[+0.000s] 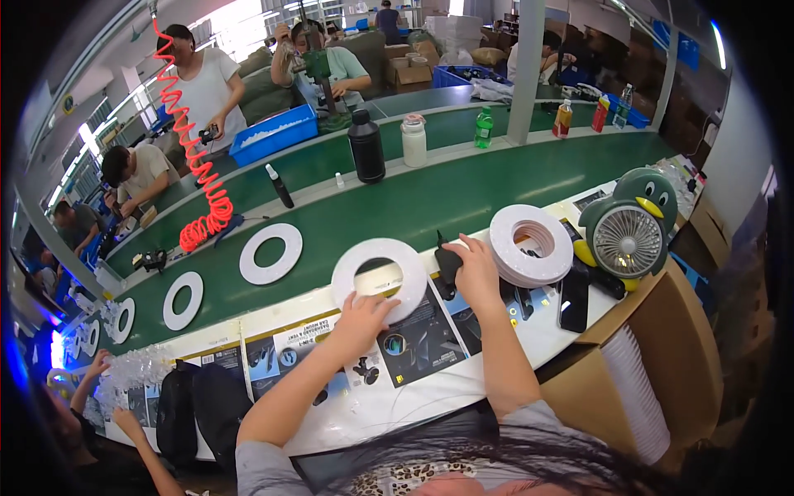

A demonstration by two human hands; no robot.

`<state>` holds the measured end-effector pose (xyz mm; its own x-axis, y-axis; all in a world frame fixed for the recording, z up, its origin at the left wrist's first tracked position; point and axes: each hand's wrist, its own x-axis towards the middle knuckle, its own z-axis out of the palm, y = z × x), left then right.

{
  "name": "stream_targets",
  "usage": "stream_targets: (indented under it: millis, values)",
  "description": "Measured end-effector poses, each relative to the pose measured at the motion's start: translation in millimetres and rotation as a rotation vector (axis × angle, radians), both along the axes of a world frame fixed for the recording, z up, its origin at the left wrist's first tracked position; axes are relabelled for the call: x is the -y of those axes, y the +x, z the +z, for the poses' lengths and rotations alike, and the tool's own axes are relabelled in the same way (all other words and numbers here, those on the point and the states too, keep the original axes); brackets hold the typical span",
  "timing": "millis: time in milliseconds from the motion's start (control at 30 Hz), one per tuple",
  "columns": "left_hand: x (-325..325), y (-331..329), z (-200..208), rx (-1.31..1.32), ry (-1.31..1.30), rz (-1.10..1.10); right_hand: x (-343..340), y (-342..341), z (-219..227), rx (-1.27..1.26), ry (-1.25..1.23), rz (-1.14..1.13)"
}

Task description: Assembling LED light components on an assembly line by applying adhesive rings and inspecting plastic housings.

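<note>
My left hand (364, 322) grips the near edge of a flat white ring (404, 260), its fingers lying over the rim. The ring straddles the border between the green belt and the white table. In my right hand (478, 269) is a small black bottle (448, 263) with a thin pointed nozzle facing up. The fingers close round its side, and they partly hide it. Just right of that hand rises a stack of white rings (531, 273). Printed cardboard sheets (422, 343) lie on the table beneath and between my forearms.
More white rings (271, 254) lie along the green conveyor belt (331, 223). A phone (574, 302) and a green fan (627, 240) stand at right, above an open carton (653, 331). Bottles line the far ledge, including a black one (365, 149). Co-workers sit opposite and at left.
</note>
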<state>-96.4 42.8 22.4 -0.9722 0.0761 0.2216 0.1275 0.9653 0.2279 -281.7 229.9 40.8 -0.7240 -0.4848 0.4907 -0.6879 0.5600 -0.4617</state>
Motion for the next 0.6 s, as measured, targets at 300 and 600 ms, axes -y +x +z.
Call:
stream_targets:
  millis: [300,600]
  values:
    - [57.5,-72.9,19.6,-0.105,-0.191,0.343,24.6,23.3,8.6,-0.061,-0.487,0.162]
    - [12.3,-15.6,-25.4,-0.32,0.088,0.23,100.5,-0.8,22.2,0.45,-0.613,0.323]
